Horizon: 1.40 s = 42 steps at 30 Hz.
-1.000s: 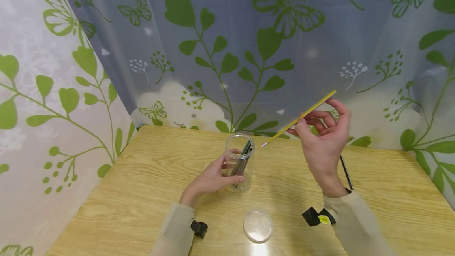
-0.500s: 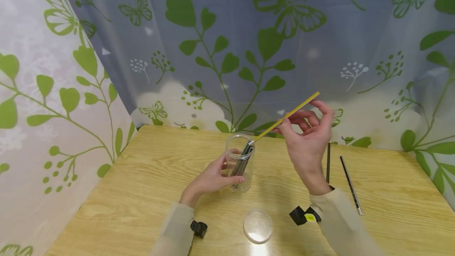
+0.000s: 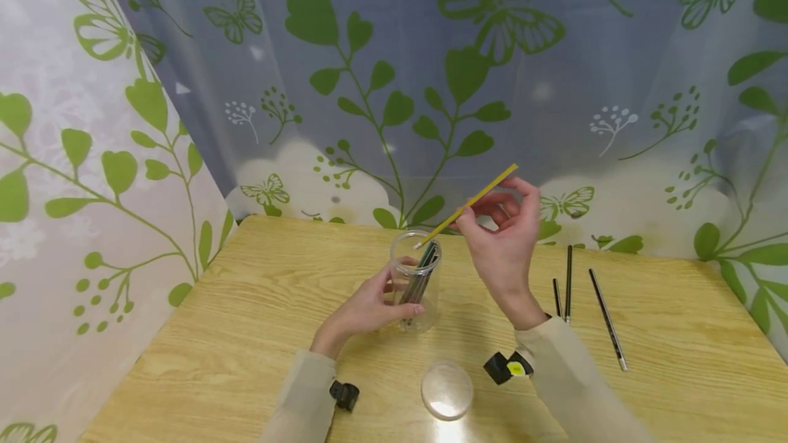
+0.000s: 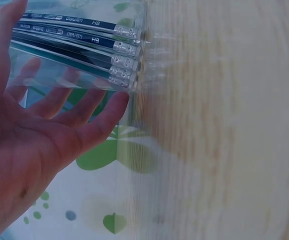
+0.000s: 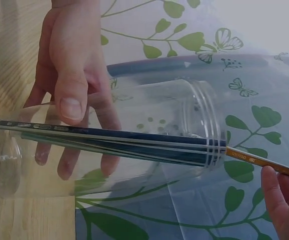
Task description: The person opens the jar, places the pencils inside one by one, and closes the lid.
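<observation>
My left hand (image 3: 363, 303) is wrapped around a clear plastic jar (image 3: 429, 313) standing on the wooden table, thumb on the near side. Inside lean several dark pencils (image 3: 418, 284), some with green sides; the left wrist view shows "HB" lettering and metal eraser ends (image 4: 127, 48) at the jar's bottom. Above and right of the jar, my right hand (image 3: 501, 245) pinches a yellow pencil (image 3: 483, 192) between thumb and fingers. It slants down to the left, eraser end at the open mouth. In the right wrist view, the yellow pencil (image 5: 264, 162) overlaps the jar's threaded rim (image 5: 207, 115).
A round clear lid (image 3: 447, 392) lies on the table (image 3: 265, 361) in front of the jar. To the right of my right forearm lie three dark pencils, the outermost pencil (image 3: 607, 320) set apart. A patterned curtain (image 3: 394, 87) hangs behind the table.
My right hand has moved left and slightly down, bringing the yellow pencil's eraser end to the jar's mouth. The dark pencils on the table have come into fuller view. My left hand stays put.
</observation>
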Each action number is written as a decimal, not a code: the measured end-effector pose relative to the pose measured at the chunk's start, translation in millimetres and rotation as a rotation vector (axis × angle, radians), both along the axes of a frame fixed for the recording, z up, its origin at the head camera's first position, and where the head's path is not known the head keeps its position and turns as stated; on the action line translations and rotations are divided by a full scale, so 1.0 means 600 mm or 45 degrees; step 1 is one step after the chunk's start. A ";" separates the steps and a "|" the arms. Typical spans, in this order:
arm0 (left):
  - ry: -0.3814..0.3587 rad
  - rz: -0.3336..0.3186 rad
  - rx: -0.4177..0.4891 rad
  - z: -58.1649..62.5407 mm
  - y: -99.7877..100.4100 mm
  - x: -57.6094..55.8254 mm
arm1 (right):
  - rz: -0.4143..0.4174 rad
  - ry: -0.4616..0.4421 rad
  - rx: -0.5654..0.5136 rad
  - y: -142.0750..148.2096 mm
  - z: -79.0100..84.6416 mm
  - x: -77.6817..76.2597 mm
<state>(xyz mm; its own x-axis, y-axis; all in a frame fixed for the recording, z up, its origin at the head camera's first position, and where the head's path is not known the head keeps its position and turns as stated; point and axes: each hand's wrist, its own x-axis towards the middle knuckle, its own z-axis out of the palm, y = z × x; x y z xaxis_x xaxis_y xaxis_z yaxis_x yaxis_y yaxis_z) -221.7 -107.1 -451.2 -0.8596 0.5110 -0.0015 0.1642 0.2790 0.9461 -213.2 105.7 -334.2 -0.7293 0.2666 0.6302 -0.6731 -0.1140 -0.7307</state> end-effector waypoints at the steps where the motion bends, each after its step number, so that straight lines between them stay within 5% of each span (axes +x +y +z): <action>1: 0.001 0.001 -0.002 0.000 0.000 0.000 | -0.003 -0.006 0.007 -0.001 -0.002 -0.001; 11: 0.000 0.005 0.005 0.002 0.003 -0.001 | -0.014 -0.082 0.034 -0.006 -0.015 -0.010; 24: 0.014 0.002 0.002 0.000 0.002 -0.001 | -0.021 -0.254 0.256 -0.013 -0.031 -0.011; 42: -0.003 0.014 -0.014 0.003 0.001 0.001 | 0.011 -0.269 0.332 -0.019 -0.044 -0.015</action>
